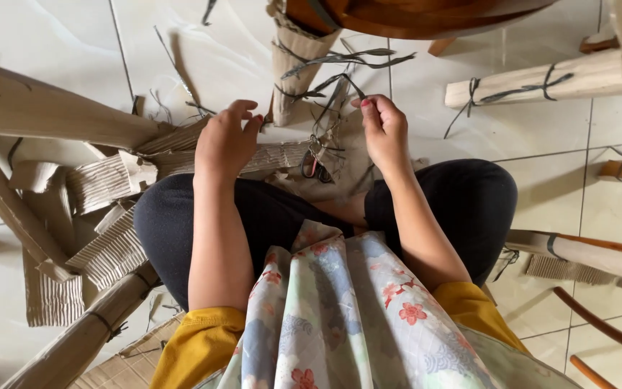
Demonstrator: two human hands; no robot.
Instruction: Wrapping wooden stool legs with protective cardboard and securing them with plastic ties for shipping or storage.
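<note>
I sit cross-legged on a tiled floor. My left hand (226, 140) rests with curled fingers on a strip of corrugated cardboard (282, 155) lying in front of my knees. My right hand (383, 130) is raised beside it, its fingertips pinching a thin dark strap (340, 81) that runs up to a cardboard-wrapped wooden leg (298, 57). That leg stands just beyond my hands, bound with several dark straps. A pair of scissors (314, 166) lies on the cardboard between my hands.
Torn corrugated cardboard scraps (102, 216) pile at the left. Wrapped, strapped furniture pieces lie at the upper right (541, 81), right (584, 252) and lower left (80, 338). Bare curved wooden parts (599, 324) sit at the lower right. Loose strap ends litter the floor.
</note>
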